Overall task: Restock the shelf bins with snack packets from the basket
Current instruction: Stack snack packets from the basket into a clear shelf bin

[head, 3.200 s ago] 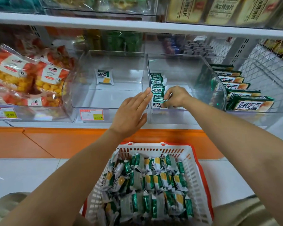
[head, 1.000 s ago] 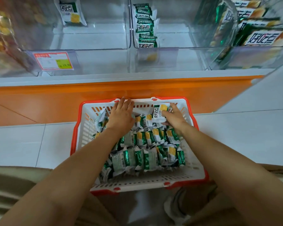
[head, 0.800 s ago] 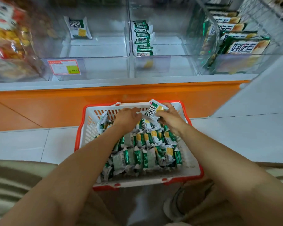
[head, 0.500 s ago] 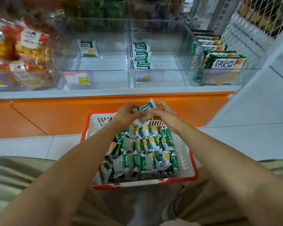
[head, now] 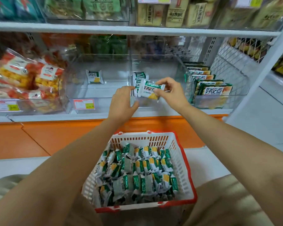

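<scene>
My right hand (head: 171, 92) pinches a white-and-green snack packet (head: 149, 91) in front of the middle clear bin (head: 183, 74), which holds a short row of the same packets (head: 139, 77) standing on edge. Just left of the packet, my left hand (head: 122, 101) hovers with fingers loosely curled, empty, touching the bin's front. A single packet (head: 94, 77) lies in the clear bin to the left (head: 82, 88). Down on the floor, the white basket with a red rim (head: 181, 160) is full of several more packets (head: 137, 170).
Orange-and-red snack bags (head: 28, 79) fill the far-left bin. Green flat boxes (head: 212, 88) stand in the right bin beside a wire rack (head: 230, 66). An upper shelf (head: 137, 29) carries more goods. Price tags (head: 83, 104) sit on the bin fronts. An orange plinth runs below.
Both hands rose from the basket to the middle bin's front. The right hand carried one packet up; the left hand let go of it. The view tilted up to the shelf.
</scene>
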A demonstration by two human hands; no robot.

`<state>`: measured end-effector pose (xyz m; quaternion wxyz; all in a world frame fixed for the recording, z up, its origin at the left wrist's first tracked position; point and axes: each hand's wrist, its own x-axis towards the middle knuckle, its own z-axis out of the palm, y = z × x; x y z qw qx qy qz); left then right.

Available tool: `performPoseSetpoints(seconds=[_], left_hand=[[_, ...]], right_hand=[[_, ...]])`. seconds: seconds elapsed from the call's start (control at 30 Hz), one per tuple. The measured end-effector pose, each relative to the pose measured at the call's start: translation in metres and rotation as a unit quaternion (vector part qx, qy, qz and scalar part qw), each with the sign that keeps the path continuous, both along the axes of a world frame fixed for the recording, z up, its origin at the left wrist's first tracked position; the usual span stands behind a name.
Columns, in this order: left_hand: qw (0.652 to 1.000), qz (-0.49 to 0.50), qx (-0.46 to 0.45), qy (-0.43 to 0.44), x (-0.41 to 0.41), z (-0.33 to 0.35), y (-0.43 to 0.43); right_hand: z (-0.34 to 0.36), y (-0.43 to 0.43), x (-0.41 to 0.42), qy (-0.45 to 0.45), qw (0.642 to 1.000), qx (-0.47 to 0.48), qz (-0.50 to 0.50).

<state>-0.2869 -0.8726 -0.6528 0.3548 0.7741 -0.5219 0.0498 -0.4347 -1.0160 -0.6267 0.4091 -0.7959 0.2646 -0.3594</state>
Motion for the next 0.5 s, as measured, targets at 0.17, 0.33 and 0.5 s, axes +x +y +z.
performPoseSetpoints(seconds=[0.17, 0.33, 0.5], left_hand=[[0.991, -0.016, 0.097, -0.088, 0.015, -0.012, -0.011], [0.988, -0.016, 0.107, -0.11, 0.019, -0.029, -0.014], [0.986, -0.03, 0.082, -0.139, 0.024, -0.036, -0.014]], right_hand=[[0.003, -0.027, 0.02, 0.016, 0.998, -0.016, -0.06], [-0.011, -0.039, 0.041, 0.11, 0.992, -0.01, -0.067], [-0.015, -0.049, 0.065, 0.225, 0.972, 0.0, -0.063]])
